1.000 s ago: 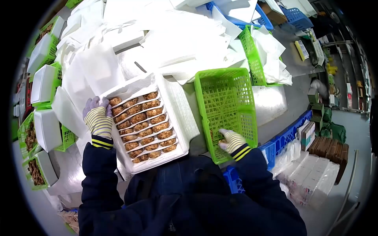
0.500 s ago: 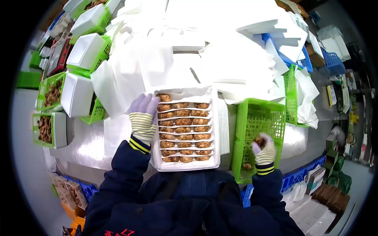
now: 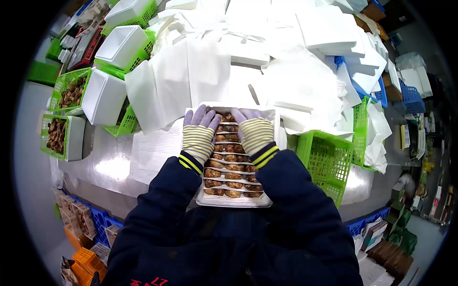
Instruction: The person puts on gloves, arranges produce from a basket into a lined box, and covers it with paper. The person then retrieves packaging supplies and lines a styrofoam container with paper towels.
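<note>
My left hand (image 3: 200, 131) and right hand (image 3: 253, 129), fingers slightly spread, reach into the white box (image 3: 234, 202), where brown lumps (image 3: 234, 167) lie in rows between white dividers (image 3: 232, 180).

1. Table (image 3: 98, 175): metal, smooth, glossy, strong glare.
2. White tray (image 3: 234, 202): foam-like, matt.
3. Brown lumps (image 3: 234, 185) in tray: rough, mottled, faint shine.
4. White dividers (image 3: 233, 172): thin, paper-like, matt.
5. Left glove (image 3: 198, 139), right glove (image 3: 256, 136): knit cloth, ribbed look, matt.
6. Sleeves (image 3: 164, 188): cloth, matt, creased.
7. Green basket (image 3: 327, 164): plastic, openwork, slight sheen.
8. White sheets (image 3: 208, 71): paper-like, mostly smooth, matt.
9. White boxes (image 3: 103, 97): smooth; foam or plastic, can't tell.
10. Orange crates (image 3: 88, 261): plastic.
</note>
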`<state>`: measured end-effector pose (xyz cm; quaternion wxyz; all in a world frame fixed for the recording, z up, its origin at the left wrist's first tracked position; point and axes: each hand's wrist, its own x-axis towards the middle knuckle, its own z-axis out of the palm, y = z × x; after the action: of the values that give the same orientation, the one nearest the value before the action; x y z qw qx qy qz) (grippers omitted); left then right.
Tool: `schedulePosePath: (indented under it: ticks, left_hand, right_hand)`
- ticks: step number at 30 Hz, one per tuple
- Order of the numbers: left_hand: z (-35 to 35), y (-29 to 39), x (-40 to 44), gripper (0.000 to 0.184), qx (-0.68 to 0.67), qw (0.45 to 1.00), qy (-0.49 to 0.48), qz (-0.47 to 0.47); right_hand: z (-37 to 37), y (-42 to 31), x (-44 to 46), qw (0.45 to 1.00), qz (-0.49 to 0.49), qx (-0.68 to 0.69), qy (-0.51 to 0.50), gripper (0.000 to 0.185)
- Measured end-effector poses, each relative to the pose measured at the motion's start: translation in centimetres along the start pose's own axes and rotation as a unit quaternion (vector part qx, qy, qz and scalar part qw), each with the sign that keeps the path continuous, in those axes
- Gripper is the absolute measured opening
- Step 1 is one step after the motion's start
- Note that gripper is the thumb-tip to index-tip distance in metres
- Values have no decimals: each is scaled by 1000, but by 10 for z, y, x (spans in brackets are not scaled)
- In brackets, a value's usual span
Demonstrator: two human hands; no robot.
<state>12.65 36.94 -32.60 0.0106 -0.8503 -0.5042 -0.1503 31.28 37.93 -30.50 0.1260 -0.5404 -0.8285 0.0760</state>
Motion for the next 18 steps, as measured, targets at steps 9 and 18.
schedulePosePath:
  ticks: [9, 18]
  left_hand:
    - [3, 0, -1, 39, -59, 993, 100, -14]
    - [-5, -2, -8, 37, -118, 982, 151, -8]
  right_hand:
    - [-42, 18, -43, 987, 67, 105, 103, 31]
    - [-71, 97, -242, 905, 361, 206, 92, 33]
